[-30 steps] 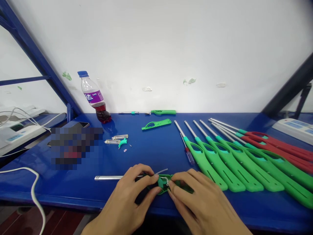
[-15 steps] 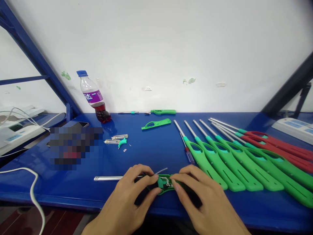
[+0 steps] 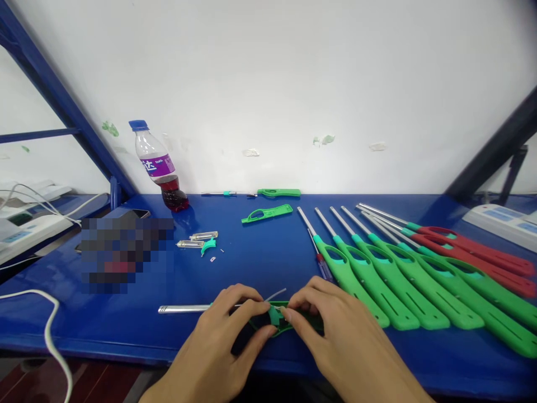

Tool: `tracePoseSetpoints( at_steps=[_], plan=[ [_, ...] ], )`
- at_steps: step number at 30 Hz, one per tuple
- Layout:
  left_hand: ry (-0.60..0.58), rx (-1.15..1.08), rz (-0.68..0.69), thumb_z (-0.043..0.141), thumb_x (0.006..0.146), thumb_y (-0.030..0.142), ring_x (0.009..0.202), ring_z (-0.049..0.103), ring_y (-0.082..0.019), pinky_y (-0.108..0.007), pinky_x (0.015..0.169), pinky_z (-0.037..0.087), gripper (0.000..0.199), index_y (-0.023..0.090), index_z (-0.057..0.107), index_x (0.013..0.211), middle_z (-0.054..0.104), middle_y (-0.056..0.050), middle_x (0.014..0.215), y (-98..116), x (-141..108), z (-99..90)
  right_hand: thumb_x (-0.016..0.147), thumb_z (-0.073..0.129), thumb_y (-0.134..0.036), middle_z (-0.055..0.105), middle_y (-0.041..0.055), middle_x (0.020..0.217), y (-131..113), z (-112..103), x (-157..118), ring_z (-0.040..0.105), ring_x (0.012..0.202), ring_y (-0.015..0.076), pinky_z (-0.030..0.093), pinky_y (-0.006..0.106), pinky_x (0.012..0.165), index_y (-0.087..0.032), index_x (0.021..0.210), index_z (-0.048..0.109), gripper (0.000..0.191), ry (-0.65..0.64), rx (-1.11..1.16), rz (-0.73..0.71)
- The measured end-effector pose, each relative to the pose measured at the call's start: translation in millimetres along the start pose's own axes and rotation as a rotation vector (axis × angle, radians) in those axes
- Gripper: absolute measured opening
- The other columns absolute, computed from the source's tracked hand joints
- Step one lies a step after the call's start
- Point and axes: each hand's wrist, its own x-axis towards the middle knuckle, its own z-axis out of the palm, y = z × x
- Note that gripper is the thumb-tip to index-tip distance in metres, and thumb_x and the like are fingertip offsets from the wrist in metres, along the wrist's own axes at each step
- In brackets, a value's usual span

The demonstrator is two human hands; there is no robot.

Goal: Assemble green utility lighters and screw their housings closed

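Note:
An opened utility lighter lies at the table's front, its metal tube pointing left. My left hand is closed around the front of its green handle shell, with thumb and fingertips on the teal trigger. A thin clear hose sticks up behind the fingertips. My right hand pinches just right of the trigger, over the inside of the shell; whatever is between its fingertips is hidden. The hand also covers much of the shell's rear end.
Several green lighters and red lighters lie at right beside a screwdriver. Further back are a loose green shell half, clear fuel tanks, a teal trigger piece and a drink bottle. A white cable hangs at left.
My right hand has moved left along the shell to beside the trigger, its fingers curled tighter, covering the white wires that showed before. My left hand keeps its hold.

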Motion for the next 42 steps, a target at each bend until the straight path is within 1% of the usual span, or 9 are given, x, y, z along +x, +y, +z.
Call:
tracePoseSetpoints(
  at_steps=[8, 10, 12, 14, 17, 20, 26, 36, 42],
  plan=[
    [0.009, -0.002, 0.01, 0.063, 0.108, 0.021, 0.107, 0.074, -0.022, -0.036, 0.091, 0.065, 0.016, 0.026, 0.067, 0.123, 0.069, -0.007, 0.119, 1.7, -2.0, -0.6, 0.098, 0.067, -0.018, 0.07, -0.0033, 0.083, 3.3, -3.2, 8.3, 0.068, 0.069, 0.0177, 0.044, 0.034, 0.062, -0.028, 0.084, 0.069, 0.017, -0.012, 0.001, 0.002],
    [0.023, 0.006, 0.018, 0.063, 0.108, 0.022, 0.108, 0.075, -0.022, -0.036, 0.093, 0.066, 0.016, 0.026, 0.067, 0.123, 0.07, -0.007, 0.122, 1.7, -1.9, -0.1, 0.102, 0.063, -0.022, 0.074, -0.0018, 0.093, 5.4, -4.6, 9.1, 0.071, 0.075, 0.0195, 0.048, 0.034, 0.067, -0.029, 0.1, 0.072, 0.012, 0.002, 0.002, 0.002],
    [0.029, 0.012, 0.023, 0.063, 0.108, 0.023, 0.108, 0.075, -0.022, -0.036, 0.093, 0.066, 0.016, 0.026, 0.067, 0.123, 0.071, -0.006, 0.122, 1.2, -1.7, 0.4, 0.106, 0.06, -0.027, 0.078, 0.001, 0.109, 8.3, -5.0, 10.6, 0.075, 0.087, 0.0234, 0.053, 0.038, 0.074, -0.032, 0.128, 0.07, 0.025, 0.015, 0.005, -0.021],
    [0.027, 0.007, 0.025, 0.063, 0.108, 0.022, 0.107, 0.075, -0.021, -0.035, 0.093, 0.066, 0.016, 0.027, 0.067, 0.123, 0.072, -0.005, 0.12, 0.7, -1.4, 0.5, 0.106, 0.061, -0.025, 0.079, 0.0019, 0.122, 11.3, -4.8, 12.9, 0.076, 0.099, 0.0262, 0.055, 0.041, 0.084, -0.034, 0.141, 0.066, 0.036, 0.001, 0.019, -0.07],
    [0.038, -0.002, 0.029, 0.063, 0.109, 0.022, 0.106, 0.075, -0.02, -0.033, 0.093, 0.066, 0.017, 0.028, 0.067, 0.124, 0.073, -0.003, 0.119, 0.6, -1.2, -0.8, 0.103, 0.065, -0.014, 0.081, -0.004, 0.113, 13.5, -5.6, 16.7, 0.076, 0.1, 0.0214, 0.055, 0.036, 0.089, -0.034, 0.121, 0.075, 0.029, -0.057, 0.069, -0.154],
    [0.039, -0.001, 0.011, 0.062, 0.109, 0.025, 0.106, 0.075, -0.019, -0.032, 0.093, 0.065, 0.022, 0.032, 0.064, 0.13, 0.074, -0.001, 0.12, 1.6, -1.1, -2.1, 0.105, 0.062, -0.011, 0.08, -0.0077, 0.102, 12.6, -8.8, 18.7, 0.074, 0.093, 0.0154, 0.055, 0.03, 0.086, -0.032, 0.109, 0.076, 0.026, -0.073, 0.119, -0.218],
    [0.043, 0.039, -0.019, 0.059, 0.112, 0.03, 0.111, 0.075, -0.018, -0.03, 0.097, 0.065, 0.031, 0.035, 0.057, 0.143, 0.074, 0.0, 0.125, 1.5, -1.6, -0.3, 0.108, 0.059, -0.012, 0.077, -0.0064, 0.102, 13.4, -12.2, 14.7, 0.07, 0.091, 0.0159, 0.053, 0.031, 0.084, -0.03, 0.11, 0.072, 0.022, -0.089, 0.136, -0.306],
    [0.054, 0.05, -0.002, 0.062, 0.109, 0.025, 0.111, 0.072, -0.018, -0.028, 0.095, 0.062, 0.034, 0.031, 0.057, 0.143, 0.072, -0.002, 0.124, 2.0, -3.2, 0.1, 0.11, 0.056, -0.014, 0.074, -0.0036, 0.105, 19.4, -6.5, 12.5, 0.071, 0.091, 0.0158, 0.054, 0.031, 0.082, -0.03, 0.112, 0.071, 0.022, -0.106, 0.129, -0.298],
    [0.123, 0.151, 0.038, 0.06, 0.109, 0.024, 0.119, 0.066, -0.021, -0.035, 0.105, 0.055, 0.029, 0.029, 0.062, 0.137, 0.072, -0.004, 0.125, 0.4, 1.7, -8.2, 0.11, 0.055, -0.016, 0.073, -0.0024, 0.112, 18.3, -13.1, 11.8, 0.073, 0.092, 0.0148, 0.057, 0.029, 0.083, -0.032, 0.118, 0.069, 0.022, -0.064, 0.103, -0.317]
  ],
)
